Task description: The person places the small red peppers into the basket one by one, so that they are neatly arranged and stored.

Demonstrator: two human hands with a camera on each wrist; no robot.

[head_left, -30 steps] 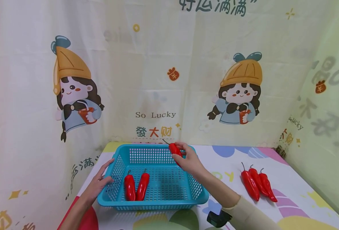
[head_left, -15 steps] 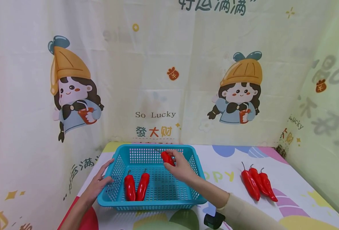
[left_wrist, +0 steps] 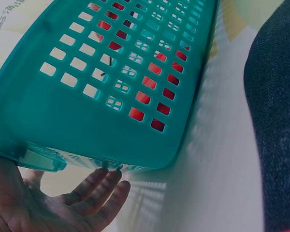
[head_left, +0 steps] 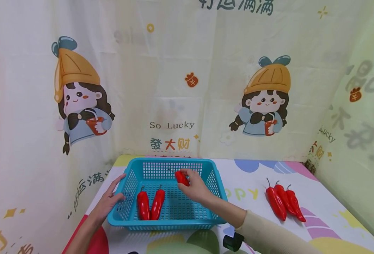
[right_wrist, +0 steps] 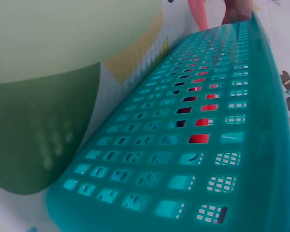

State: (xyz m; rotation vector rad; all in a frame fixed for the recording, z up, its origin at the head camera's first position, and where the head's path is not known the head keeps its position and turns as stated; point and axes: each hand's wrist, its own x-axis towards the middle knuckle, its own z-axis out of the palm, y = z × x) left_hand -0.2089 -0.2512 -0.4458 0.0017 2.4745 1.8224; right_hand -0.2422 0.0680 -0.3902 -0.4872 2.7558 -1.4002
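Note:
A turquoise plastic basket [head_left: 171,223] stands on the table, with two red chili peppers [head_left: 143,206] lying side by side in its left half. At its left end my left hand [head_left: 105,204] holds the rim, thumb over the top. The left wrist view shows several fingers of that left hand [left_wrist: 87,203] outside the end wall. Over the basket's inside, right of the middle, my right hand [head_left: 194,186] pinches another red chili pepper [head_left: 181,179], stem pointing left and away. Its lower end is hidden by the hand.
Three more red chili peppers [head_left: 285,203] lie together on the patterned tablecloth [head_left: 250,218], right of the basket. A printed curtain [head_left: 180,106] hangs behind the table. A dark device [head_left: 233,242] sits at the right wrist.
My right hand has carried its chili pepper left and down, from above the basket's back right to lower over the inside. The left hand has stayed at the left rim.

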